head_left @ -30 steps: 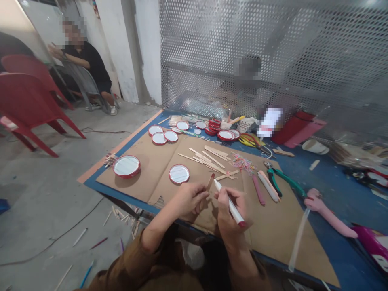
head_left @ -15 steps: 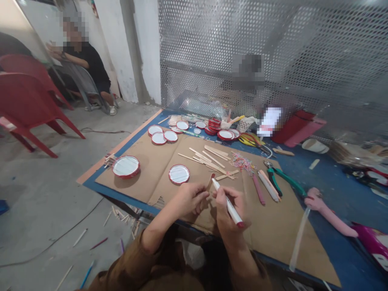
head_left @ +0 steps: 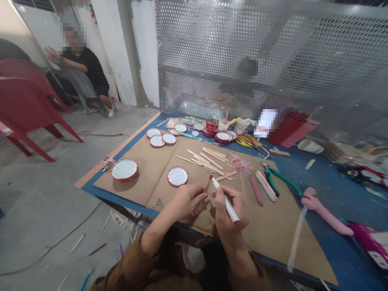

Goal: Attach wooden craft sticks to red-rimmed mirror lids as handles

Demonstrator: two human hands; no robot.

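Above the cardboard's near part, my left hand (head_left: 190,201) pinches a small wooden stick (head_left: 207,184) whose upper end is red. My right hand (head_left: 228,208) is closed around a white marker (head_left: 230,210) with a red rear end; its tip is close by the stick's red end, and whether they touch I cannot tell. Beyond the hands, several pale sticks (head_left: 209,159) and a crossed pair of sticks (head_left: 226,176) lie on the cardboard (head_left: 157,165). A white disc with a red rim (head_left: 177,176) is left of them.
Farther left sits a thicker red-rimmed disc (head_left: 124,169). Green-handled pliers (head_left: 269,178), markers (head_left: 266,186) and coloured bands (head_left: 239,162) lie to the right. More discs (head_left: 157,140) are at the back, before a perforated metal screen (head_left: 206,52). A person (head_left: 87,66) sits at the far left.
The view has shifted slightly, so the table's things appear a little farther left. Both hands keep their grips, with the marker tip still near the stick's red end.
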